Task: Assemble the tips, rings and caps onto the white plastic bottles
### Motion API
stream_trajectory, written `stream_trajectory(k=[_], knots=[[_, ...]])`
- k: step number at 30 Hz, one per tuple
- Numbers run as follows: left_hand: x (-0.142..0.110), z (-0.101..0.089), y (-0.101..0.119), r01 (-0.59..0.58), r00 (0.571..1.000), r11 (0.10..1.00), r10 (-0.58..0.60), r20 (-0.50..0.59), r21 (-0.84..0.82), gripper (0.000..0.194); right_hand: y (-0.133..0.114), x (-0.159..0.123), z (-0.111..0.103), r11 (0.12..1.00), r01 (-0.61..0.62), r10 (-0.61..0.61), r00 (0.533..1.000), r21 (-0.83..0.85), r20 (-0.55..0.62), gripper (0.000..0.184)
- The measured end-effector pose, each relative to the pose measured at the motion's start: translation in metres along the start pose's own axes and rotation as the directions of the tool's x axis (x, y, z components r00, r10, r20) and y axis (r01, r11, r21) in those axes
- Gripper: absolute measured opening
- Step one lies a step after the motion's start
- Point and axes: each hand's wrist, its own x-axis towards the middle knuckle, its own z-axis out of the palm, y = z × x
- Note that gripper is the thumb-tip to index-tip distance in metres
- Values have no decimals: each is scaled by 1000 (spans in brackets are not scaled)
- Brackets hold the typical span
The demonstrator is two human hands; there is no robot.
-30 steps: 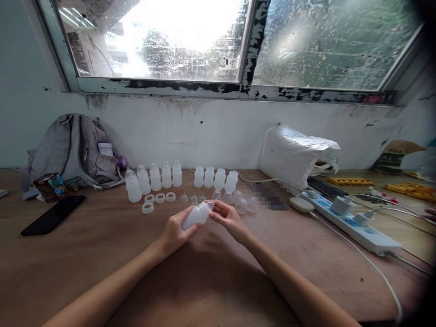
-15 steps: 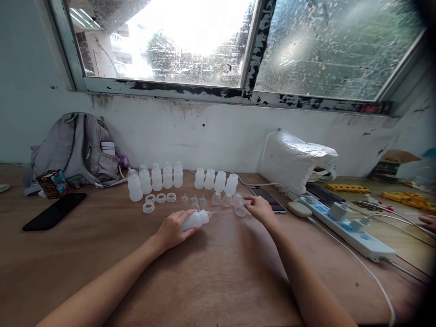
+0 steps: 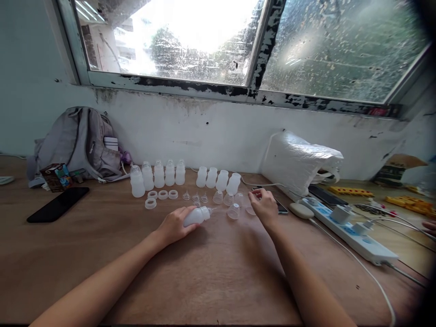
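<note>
My left hand [image 3: 177, 225] is closed around a milky white baby bottle [image 3: 195, 217], which lies tilted on its side with a clear nipple pointing right. My right hand [image 3: 264, 208] hovers by the clear bottle caps with its fingers bent but apart, and I see nothing held in it. Just left of its fingers is a clear dome cap [image 3: 250, 210], partly hidden by the hand. Another cap [image 3: 233, 211] sits closer to the bottle's nipple. Several more caps [image 3: 218, 197] stand behind. Loose nipples [image 3: 195, 198] and white collar rings [image 3: 151, 203] lie further left.
Capped bottles [image 3: 137, 182] stand in a row at the back left, open bottles [image 3: 222, 180] right of them. A black phone [image 3: 57, 205], a grey backpack [image 3: 76, 145], a white power strip [image 3: 350, 231] with cables and a silvery bag [image 3: 296, 159] surround the work area. Another person's hand [image 3: 429, 227] shows far right.
My right hand has moved slightly right, its index finger drawn in from the caps. One cap now stands nearer the bottle's nipple. My left hand still holds the bottle; the view shifted slightly.
</note>
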Motion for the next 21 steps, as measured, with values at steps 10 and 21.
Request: stream_trajectory(k=[10,21], knots=[[0,3,-4,64,998,998,-64,11,-23,50,20,6,14,996,-24,23,1000,86,13,29],[2,0,-4,37,999,999,-36,21,-39,50,-36,-37,11,662,115,-201,979,740,28,37]])
